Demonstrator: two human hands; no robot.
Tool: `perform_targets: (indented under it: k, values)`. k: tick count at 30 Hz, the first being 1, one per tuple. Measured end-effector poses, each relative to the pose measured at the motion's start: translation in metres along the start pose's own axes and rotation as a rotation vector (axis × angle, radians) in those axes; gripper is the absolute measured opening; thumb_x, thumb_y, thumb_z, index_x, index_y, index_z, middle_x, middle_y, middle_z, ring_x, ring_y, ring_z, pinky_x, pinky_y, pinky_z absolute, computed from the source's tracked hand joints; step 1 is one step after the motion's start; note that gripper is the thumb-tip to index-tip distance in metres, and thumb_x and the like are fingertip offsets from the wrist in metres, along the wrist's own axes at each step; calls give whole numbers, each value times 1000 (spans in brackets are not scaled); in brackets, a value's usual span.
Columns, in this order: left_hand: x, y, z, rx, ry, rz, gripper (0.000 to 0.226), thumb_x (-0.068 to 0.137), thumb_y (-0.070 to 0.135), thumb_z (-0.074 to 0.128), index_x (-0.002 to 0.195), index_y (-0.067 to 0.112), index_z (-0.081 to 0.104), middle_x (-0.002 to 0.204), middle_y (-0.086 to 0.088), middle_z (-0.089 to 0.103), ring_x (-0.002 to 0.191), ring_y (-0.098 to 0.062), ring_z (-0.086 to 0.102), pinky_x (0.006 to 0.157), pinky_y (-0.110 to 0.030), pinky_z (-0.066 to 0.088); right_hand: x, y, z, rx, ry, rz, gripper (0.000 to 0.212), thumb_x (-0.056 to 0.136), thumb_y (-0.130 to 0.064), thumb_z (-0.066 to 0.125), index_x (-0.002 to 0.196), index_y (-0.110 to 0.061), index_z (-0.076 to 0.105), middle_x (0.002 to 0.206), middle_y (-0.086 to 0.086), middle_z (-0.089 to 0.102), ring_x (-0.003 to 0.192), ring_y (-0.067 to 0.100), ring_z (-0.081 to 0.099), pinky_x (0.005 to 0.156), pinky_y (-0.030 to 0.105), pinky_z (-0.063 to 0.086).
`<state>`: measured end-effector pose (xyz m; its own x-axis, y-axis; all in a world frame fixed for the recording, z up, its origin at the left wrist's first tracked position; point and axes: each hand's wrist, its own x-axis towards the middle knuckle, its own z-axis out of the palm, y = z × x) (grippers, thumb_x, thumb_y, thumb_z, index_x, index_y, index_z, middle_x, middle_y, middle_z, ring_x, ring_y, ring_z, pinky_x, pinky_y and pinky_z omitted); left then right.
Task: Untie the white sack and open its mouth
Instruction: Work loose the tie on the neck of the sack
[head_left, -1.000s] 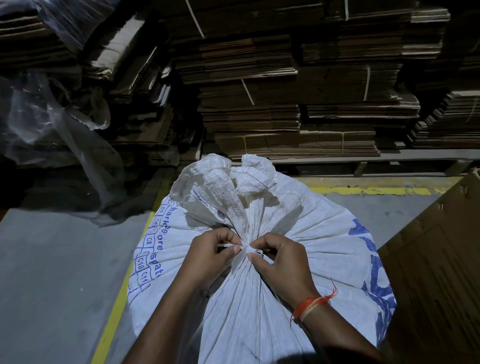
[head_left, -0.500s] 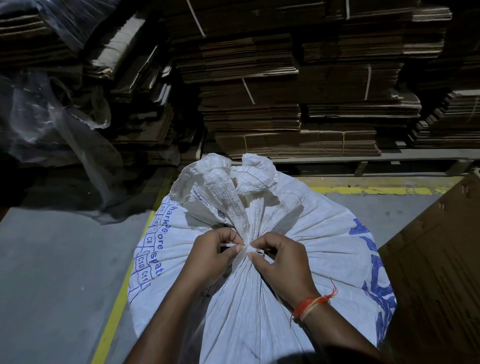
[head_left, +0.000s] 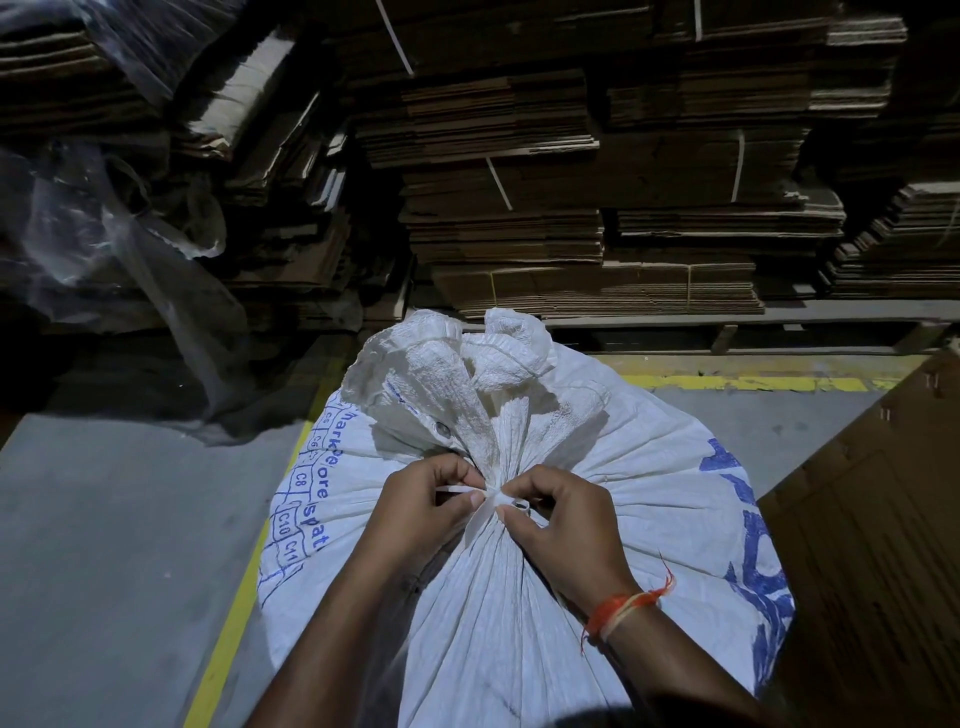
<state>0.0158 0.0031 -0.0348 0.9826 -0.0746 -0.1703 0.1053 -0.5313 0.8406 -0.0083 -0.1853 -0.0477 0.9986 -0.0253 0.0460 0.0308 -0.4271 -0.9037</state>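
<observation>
A full white woven sack (head_left: 649, 467) with blue print stands in front of me on the floor. Its neck is gathered and bound by a thin white tie (head_left: 493, 496), and the loose mouth fabric (head_left: 457, 364) bunches up above the knot. My left hand (head_left: 426, 512) pinches one white strand of the tie on the left of the knot. My right hand (head_left: 566, 525), with an orange thread round its wrist, pinches the knot from the right. The two hands nearly touch at the knot.
Strapped stacks of flattened cardboard (head_left: 519, 218) on a pallet stand behind the sack. Clear plastic sheeting (head_left: 130, 249) hangs at the left. A brown cardboard sheet (head_left: 883, 519) leans at the right. Yellow floor lines (head_left: 234, 623) run beside the sack on the grey floor.
Both hands stay at the knot. The fingers have shifted slightly, with the left hand's strand drawn a little further out to the left.
</observation>
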Motion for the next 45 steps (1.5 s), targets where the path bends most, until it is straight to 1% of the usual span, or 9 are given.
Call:
perform_targets:
  k: [12, 18, 20, 23, 27, 32, 37, 41, 45]
  values:
    - [1, 0, 2, 37, -1, 13, 12, 90, 16, 78, 82, 24, 76, 85, 2, 79, 84, -22, 76, 76, -38, 60, 0, 1, 0, -11, 9, -9, 10, 79, -19, 84, 86, -24, 79, 81, -13, 76, 83, 6, 72, 78, 34, 61]
    - [2, 1, 4, 32, -1, 12, 13, 91, 15, 78, 82, 24, 76, 81, -1, 79, 73, -19, 73, 69, -34, 58, 0, 0, 0, -26, 7, -18, 10, 78, -19, 84, 86, -23, 79, 80, -13, 76, 82, 7, 71, 77, 34, 60]
    - [1, 1, 5, 20, -5, 1, 12, 92, 13, 77, 83, 21, 75, 80, -8, 79, 68, -26, 73, 62, -31, 57, 0, 0, 0, -28, 7, -19, 10, 78, -19, 84, 86, -23, 79, 80, -14, 75, 82, 7, 71, 77, 33, 60]
    - [0, 2, 5, -2, -5, -12, 13, 94, 11, 75, 83, 19, 75, 78, -15, 77, 59, -20, 68, 53, -30, 55, 0, 0, 0, -27, 9, -20, 10, 79, -19, 84, 86, -23, 79, 80, -14, 75, 82, 7, 71, 76, 32, 60]
    - [0, 5, 6, -6, -8, -18, 15, 94, 11, 74, 82, 20, 75, 73, -3, 76, 58, -14, 66, 51, -28, 53, -1, 0, -1, -39, 8, -30, 9, 79, -21, 84, 86, -23, 78, 80, -12, 75, 81, 7, 70, 75, 31, 59]
    - [0, 5, 6, -18, -13, -26, 14, 95, 11, 74, 83, 19, 76, 77, -10, 77, 62, -36, 68, 56, -27, 51, 0, 0, 0, -31, 10, -22, 9, 80, -20, 84, 85, -24, 78, 80, -11, 75, 81, 7, 70, 74, 30, 59]
    - [-3, 6, 0, -89, -15, -52, 13, 93, 9, 77, 85, 19, 78, 74, 6, 75, 59, 0, 64, 58, -18, 48, -1, -1, -1, -30, 6, -24, 9, 79, -19, 84, 85, -23, 78, 80, -13, 75, 81, 6, 70, 74, 28, 58]
    - [-3, 6, -1, -44, -3, -29, 14, 92, 11, 78, 83, 22, 77, 78, 6, 77, 65, 0, 67, 62, -16, 48, -1, -1, 0, -32, 13, -26, 9, 80, -20, 83, 85, -23, 77, 80, -13, 75, 82, 6, 70, 75, 28, 59]
    - [-2, 6, 0, -31, 24, -44, 10, 90, 14, 80, 82, 20, 76, 82, 3, 79, 67, -5, 68, 66, -24, 50, -2, -1, 1, -27, 15, -56, 8, 79, -21, 81, 85, -23, 76, 81, -11, 75, 82, 9, 71, 75, 31, 59]
